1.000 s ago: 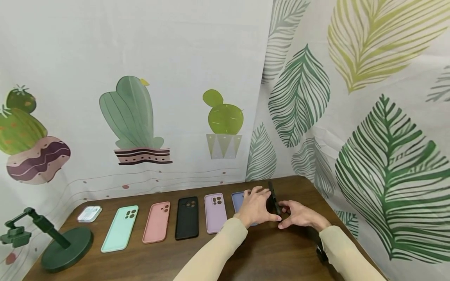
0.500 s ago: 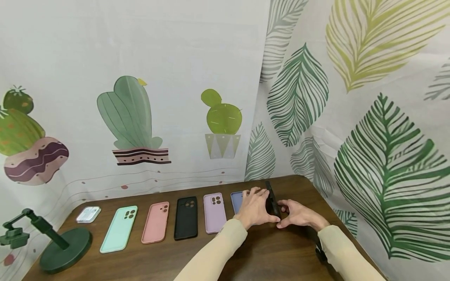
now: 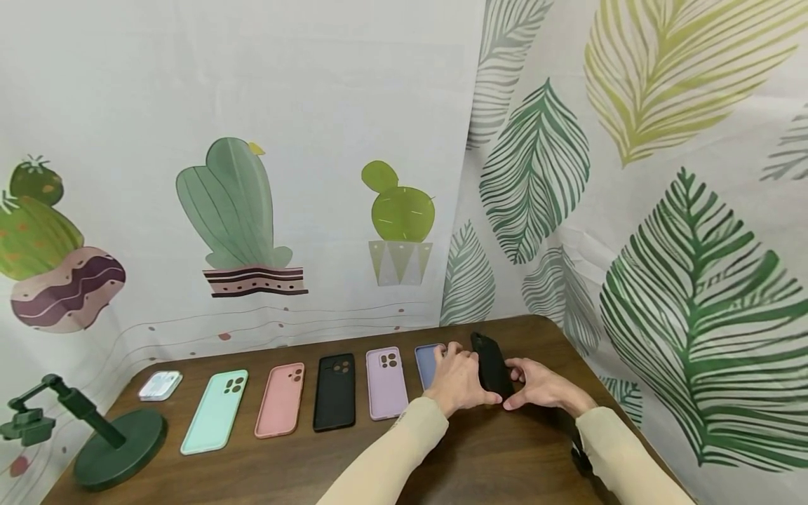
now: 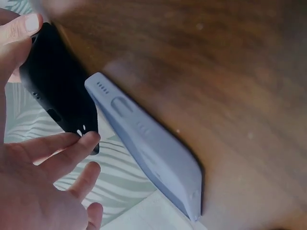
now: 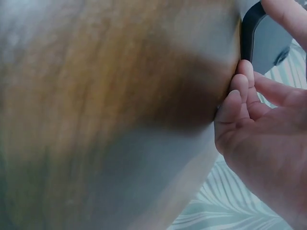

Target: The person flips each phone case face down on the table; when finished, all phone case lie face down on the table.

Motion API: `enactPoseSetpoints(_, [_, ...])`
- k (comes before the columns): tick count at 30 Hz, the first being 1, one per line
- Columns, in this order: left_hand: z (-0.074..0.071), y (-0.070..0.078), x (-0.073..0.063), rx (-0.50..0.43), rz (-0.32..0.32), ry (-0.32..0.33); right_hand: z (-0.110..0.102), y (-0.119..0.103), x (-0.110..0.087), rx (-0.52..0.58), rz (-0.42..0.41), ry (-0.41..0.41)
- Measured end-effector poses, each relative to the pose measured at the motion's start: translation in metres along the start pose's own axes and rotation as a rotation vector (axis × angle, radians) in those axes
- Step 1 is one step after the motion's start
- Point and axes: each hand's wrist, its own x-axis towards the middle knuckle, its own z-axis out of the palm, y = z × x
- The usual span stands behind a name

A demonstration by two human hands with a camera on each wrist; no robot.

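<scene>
A black phone case (image 3: 494, 366) is tilted over the right side of the table, its broad plain face toward the head camera. My left hand (image 3: 456, 379) holds it along the left edge, fingers at the side and thumb at the near end. From the right, my right hand (image 3: 543, 384) pinches the near right corner between thumb and fingers. In the left wrist view, fingertips touch the black case's end by its small holes. Directly left of it lies a blue phone case (image 3: 426, 361), partly hidden behind the left hand; its cutout edge (image 4: 153, 139) shows in the left wrist view.
To the left, a row holds a lilac phone case (image 3: 387, 382), another black case (image 3: 335, 391), a pink case (image 3: 280, 400) and a mint case (image 3: 214, 410). A small white pack (image 3: 160, 385) and a dark green stand (image 3: 120, 449) occupy the far left. A patterned cloth hangs behind.
The black case has turned from nearly edge-on to showing its broad face. My left fingers have shifted slightly with it; the right hand has barely moved.
</scene>
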Motion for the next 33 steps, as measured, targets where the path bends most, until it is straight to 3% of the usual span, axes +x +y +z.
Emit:
enactPoseSetpoints(15, [0.003, 0.002, 0.001, 0.039, -0.050, -0.150, 0.006, 0.004, 0.003, 0.056, 0.007, 0.033])
enactPoseSetpoints(27, [0.006, 0.005, 0.003, 0.026, -0.038, -0.133, 0.003, 0.004, 0.000, 0.033, 0.048, 0.036])
enactPoseSetpoints(33, [-0.005, -0.008, -0.004, -0.004, -0.003, -0.095, -0.001, -0.001, -0.010, -0.016, 0.073, 0.069])
